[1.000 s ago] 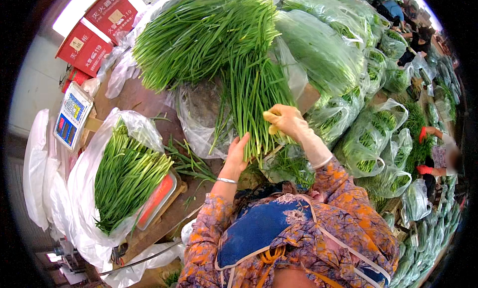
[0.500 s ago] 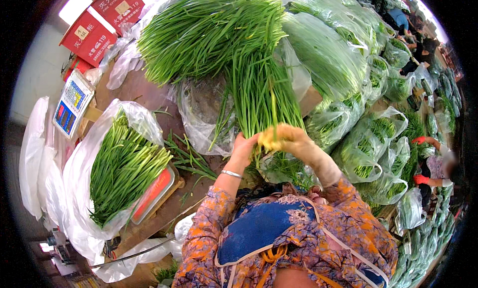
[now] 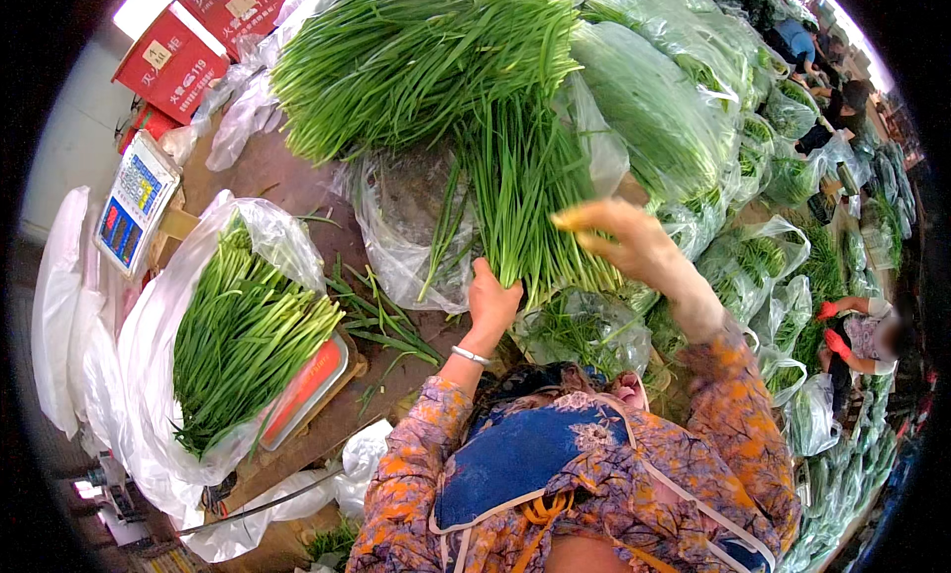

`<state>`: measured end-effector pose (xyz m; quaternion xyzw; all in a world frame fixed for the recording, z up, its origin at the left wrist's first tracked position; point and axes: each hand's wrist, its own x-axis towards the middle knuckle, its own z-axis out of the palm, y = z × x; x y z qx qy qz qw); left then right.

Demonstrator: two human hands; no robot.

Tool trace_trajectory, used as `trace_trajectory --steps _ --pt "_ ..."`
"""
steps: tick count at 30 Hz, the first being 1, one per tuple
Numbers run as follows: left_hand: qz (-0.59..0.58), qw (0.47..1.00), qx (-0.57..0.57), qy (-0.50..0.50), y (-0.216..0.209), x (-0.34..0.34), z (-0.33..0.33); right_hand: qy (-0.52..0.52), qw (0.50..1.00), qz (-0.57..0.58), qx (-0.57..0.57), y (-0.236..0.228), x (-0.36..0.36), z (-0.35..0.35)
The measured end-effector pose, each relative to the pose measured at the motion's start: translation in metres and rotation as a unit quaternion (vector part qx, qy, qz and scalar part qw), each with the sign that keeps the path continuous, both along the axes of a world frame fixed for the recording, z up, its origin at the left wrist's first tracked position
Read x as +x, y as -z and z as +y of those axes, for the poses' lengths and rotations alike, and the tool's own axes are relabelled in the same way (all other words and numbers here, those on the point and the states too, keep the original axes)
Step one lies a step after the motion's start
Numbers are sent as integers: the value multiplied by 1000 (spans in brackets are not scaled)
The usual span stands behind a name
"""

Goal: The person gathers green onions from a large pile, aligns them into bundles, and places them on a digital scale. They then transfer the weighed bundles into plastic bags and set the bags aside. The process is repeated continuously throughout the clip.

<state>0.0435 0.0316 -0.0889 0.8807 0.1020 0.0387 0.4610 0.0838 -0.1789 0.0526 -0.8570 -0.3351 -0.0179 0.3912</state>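
My left hand (image 3: 492,301), with a silver bangle at its wrist, is closed round the lower ends of a bunch of garlic chives (image 3: 520,192). Those long green leaves reach away from me, up against a large heap of chives (image 3: 416,63). Off the bunch's right side, my right hand (image 3: 634,244) is raised, slightly blurred, its fingers curved and apart. Yellow coverings show on its fingertips, and I see nothing in its grasp. A crumpled clear plastic bag (image 3: 396,256) lies left of the bunch.
At left, more chives (image 3: 248,335) lie in a white bag on a scale's tray (image 3: 312,395); its display (image 3: 139,202) stands behind. Red boxes (image 3: 178,63) are at far left. Bagged greens (image 3: 654,107) pile up on the right, where a person in red gloves (image 3: 837,345) works.
My right hand has moved away from my left hand, up and to the right, and its fingers have spread. My left hand keeps hold of the chives, nearly in place.
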Motion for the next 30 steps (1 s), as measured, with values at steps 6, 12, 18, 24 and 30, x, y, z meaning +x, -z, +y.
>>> trace_trajectory --steps 6,12,18,24,30 --pt "-31 999 15 10 -3 -5 -8 93 984 -111 -101 42 111 77" --pt "16 999 30 18 -1 -5 -1 119 954 -20 -275 75 133 100" --pt "16 998 17 58 -14 -7 -4 150 986 11 76 82 140 61" --pt "44 997 -65 13 6 0 9 82 934 306 168 -28 32 8" --pt "120 983 -131 48 -52 27 82 -36 797 599 68 19 -53 -28"
